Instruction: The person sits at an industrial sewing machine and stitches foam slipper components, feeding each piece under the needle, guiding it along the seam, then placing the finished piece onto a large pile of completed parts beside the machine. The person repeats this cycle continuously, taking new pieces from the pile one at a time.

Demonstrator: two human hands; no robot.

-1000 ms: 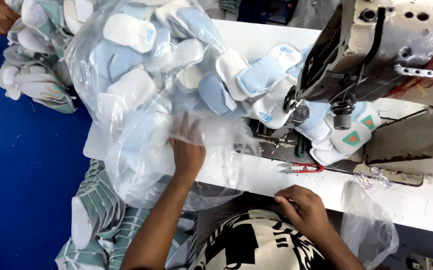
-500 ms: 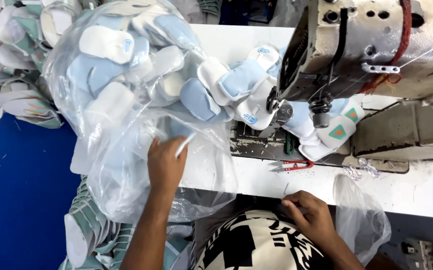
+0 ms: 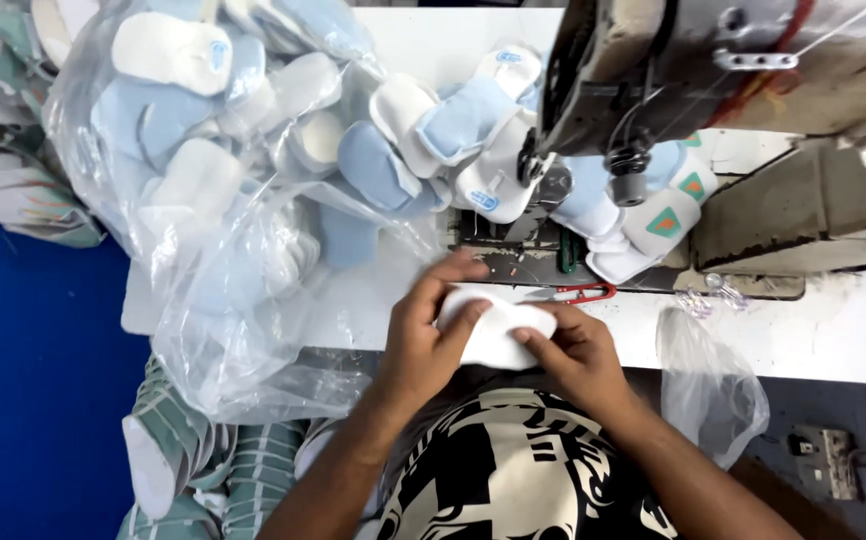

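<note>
We see both hands meeting at the near edge of the white sewing table [image 3: 853,330], holding one flat white padded fabric piece [image 3: 493,335] between them. The left hand [image 3: 423,345] lies over the piece's left end, its fingers curled and pressed onto the cloth with the thumb under it. The right hand [image 3: 578,360] pinches the right end between thumb and forefinger; the other fingers are folded beneath, so we cannot tell how they sit. The piece rests just in front of the grey sewing machine [image 3: 713,70], near the red-handled thread snips [image 3: 583,292] lying on the machine bed. Toward the far left corner a large clear plastic bag [image 3: 203,180] full of pale blue and white padded pieces spills over the table edge. A small crumpled clear bag [image 3: 708,385] hangs off the near edge to the right.
</note>
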